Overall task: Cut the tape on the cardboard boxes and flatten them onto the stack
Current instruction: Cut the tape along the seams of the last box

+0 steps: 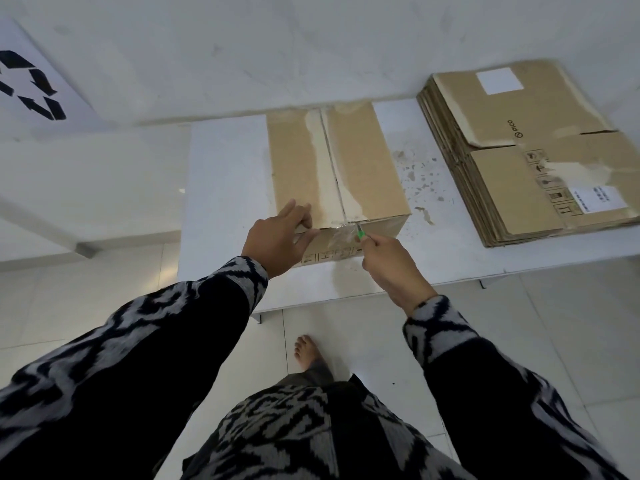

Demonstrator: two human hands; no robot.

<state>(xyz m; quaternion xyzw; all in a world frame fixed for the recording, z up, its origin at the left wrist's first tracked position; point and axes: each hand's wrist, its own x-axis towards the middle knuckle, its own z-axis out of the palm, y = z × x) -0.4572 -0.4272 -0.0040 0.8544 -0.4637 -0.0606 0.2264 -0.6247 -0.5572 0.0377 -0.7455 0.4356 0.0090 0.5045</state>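
A closed cardboard box (pixel 367 168) stands on the white table (pixel 225 174), its top flaps meeting at a seam down the middle with clear tape (pixel 341 235) over the near edge. My left hand (pixel 280 237) grips the box's near top edge, fingers on top and thumb on the front face. My right hand (pixel 389 261) holds a small green cutter (pixel 360 233), whose tip sits at the near end of the seam on the tape. To the right lies a stack of flattened boxes (pixel 540 157).
A wall runs behind the table, with a recycling sign (pixel 31 84) at the upper left. The table's near edge is just in front of my body, and my bare foot (pixel 310 353) stands on the tiled floor below. Brown stains spot the table between box and stack.
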